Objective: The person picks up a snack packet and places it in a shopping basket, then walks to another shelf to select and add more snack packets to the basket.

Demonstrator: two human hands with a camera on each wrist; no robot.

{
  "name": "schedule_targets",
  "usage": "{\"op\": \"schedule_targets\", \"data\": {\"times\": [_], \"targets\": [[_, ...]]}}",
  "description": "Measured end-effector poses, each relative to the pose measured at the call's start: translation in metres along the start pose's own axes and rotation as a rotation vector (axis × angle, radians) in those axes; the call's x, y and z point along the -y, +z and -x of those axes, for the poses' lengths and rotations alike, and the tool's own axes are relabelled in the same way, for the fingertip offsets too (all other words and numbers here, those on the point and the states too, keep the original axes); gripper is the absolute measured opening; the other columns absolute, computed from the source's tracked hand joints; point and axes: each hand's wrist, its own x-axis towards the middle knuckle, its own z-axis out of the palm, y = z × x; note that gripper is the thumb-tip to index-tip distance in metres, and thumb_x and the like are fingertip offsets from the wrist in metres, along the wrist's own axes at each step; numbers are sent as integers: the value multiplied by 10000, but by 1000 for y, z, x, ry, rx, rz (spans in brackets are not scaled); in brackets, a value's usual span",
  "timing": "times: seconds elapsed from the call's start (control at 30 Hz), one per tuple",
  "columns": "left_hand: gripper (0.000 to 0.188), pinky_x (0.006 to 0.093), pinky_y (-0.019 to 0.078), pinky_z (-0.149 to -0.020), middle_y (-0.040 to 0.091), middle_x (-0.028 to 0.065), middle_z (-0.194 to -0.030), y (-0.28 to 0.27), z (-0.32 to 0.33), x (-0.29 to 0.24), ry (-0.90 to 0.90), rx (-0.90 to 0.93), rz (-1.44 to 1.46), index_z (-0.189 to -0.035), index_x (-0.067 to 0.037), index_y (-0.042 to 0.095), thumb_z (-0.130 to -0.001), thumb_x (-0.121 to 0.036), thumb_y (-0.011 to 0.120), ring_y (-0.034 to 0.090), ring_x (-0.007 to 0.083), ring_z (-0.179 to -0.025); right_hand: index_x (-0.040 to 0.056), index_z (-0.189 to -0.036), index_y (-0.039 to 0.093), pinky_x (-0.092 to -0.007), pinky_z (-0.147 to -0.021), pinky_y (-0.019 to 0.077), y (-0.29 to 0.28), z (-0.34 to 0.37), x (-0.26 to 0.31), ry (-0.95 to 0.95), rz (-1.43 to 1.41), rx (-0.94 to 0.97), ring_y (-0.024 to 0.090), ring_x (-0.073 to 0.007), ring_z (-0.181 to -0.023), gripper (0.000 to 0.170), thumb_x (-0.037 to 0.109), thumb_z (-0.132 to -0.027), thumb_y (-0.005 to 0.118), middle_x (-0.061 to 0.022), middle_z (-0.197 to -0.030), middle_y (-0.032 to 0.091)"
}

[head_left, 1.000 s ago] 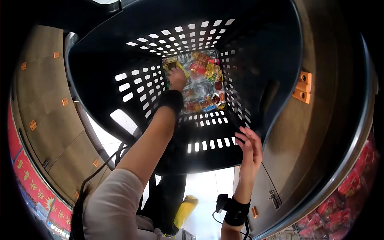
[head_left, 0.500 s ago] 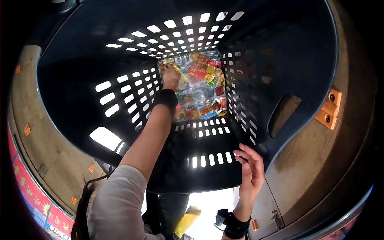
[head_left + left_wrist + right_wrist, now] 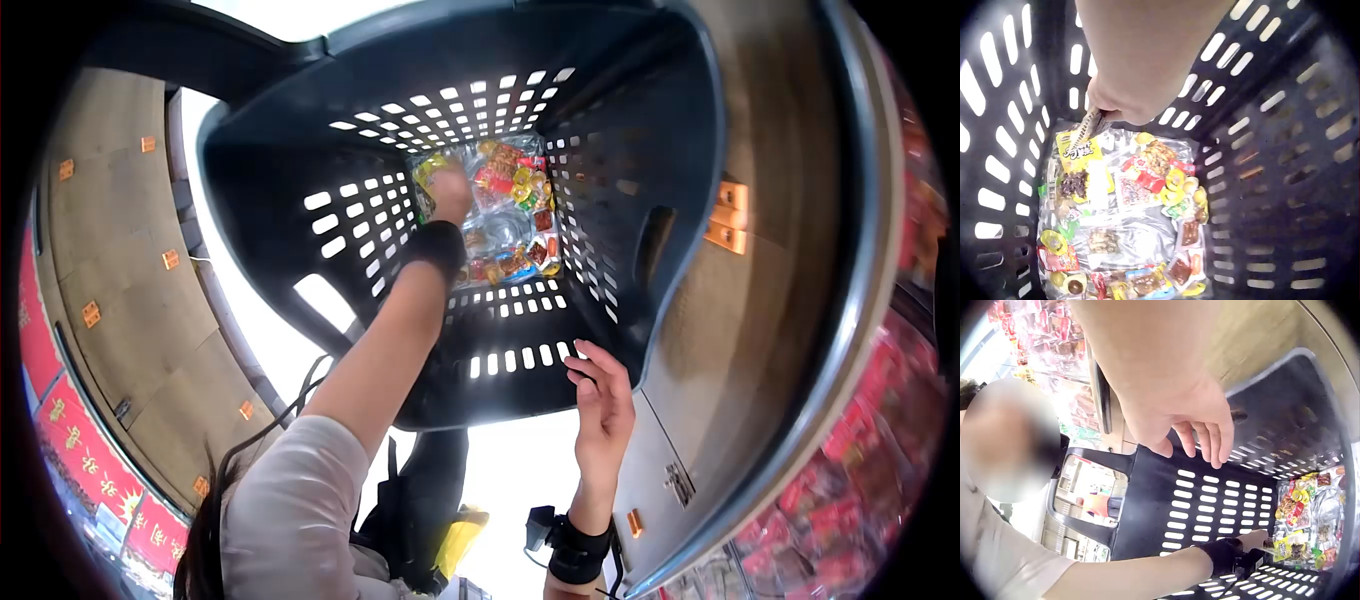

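My left hand (image 3: 1116,103) is down inside the black perforated shopping basket (image 3: 690,120), thumb and fingers closed on a crinkled, patterned strip (as far as I can tell, the top edge of the yellow snack packet (image 3: 1082,156), though the head view blurs just there). That packet lies at the bottom, in the corner nearest my fingers, its printed characters and dark contents facing up. Beside it are a red-wrapped snack (image 3: 1147,175), a golden-brown nutty snack (image 3: 1159,156) and several yellow-wrapped sweets (image 3: 1174,187). Nearer the opposite side sit two dark brown pieces (image 3: 1190,233) in clear wrappers, and between lies shiny clear packaging (image 3: 1144,237) with light glaring off it.

My right hand (image 3: 605,405) is raised near the basket's near rim, fingers loosely bent and apart from the thumb, holding nothing. A black wristband (image 3: 580,552) carrying a small camera is strapped below it. Left of the basket are brown wood-look panels (image 3: 120,220) and a red sign (image 3: 90,460) with yellow characters
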Motion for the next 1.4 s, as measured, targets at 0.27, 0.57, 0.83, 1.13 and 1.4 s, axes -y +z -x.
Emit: {"op": "schedule_targets", "data": {"times": [0.27, 0.57, 0.83, 1.13, 1.4], "targets": [[280, 447, 447, -757, 560, 283, -945, -155, 82, -99, -12, 306, 387, -1113, 50, 403, -870, -58, 312, 550, 400, -903, 24, -1106, 502, -208, -740, 417, -9, 75, 87, -4, -67, -62, 554, -133, -944, 256, 34, -850, 489, -62, -1040, 554], [373, 359, 452, -671, 562, 154, -741, -319, 169, -146, 453, 323, 389, -980, -40, 439, -667, -61, 641, 571, 301, -726, -16, -1098, 507, -262, -776, 437, -37, 176, 176, -166, -114, -168, 551, -157, -915, 246, 89, -878, 472, -87, -1077, 554], [291, 287, 447, -716, 582, 114, -869, -567, 241, -218, 460, 842, 944, -950, -29, 416, -733, -40, 610, 568, 165, -842, -7, -1102, 514, -254, -787, 434, -53, 248, 239, -288, -148, -293, 543, -138, -925, 249, 101, -884, 468, -76, -1057, 559], [241, 225, 432, -736, 588, 94, -943, -715, 319, -226, 646, 1090, 1171, -1018, -60, 362, -838, -11, 515, 552, 93, -849, -1, -1097, 488, -236, -763, 435, -23, 319, 347, -553, -510, -181, 523, -106, -920, 252, 41, -850, 518, -51, -1027, 555], [150, 215, 410, -750, 535, 31, -879, -753, 338, -220, 862, 835, 1275, -926, -33, 433, -841, -60, 553, 515, 69, -831, 17, -962, 500, -216, -704, 444, -2, 349, 373, -647, -517, -244, 537, -85, -853, 153, -25, -820, 538, -30, -912, 577]]}}
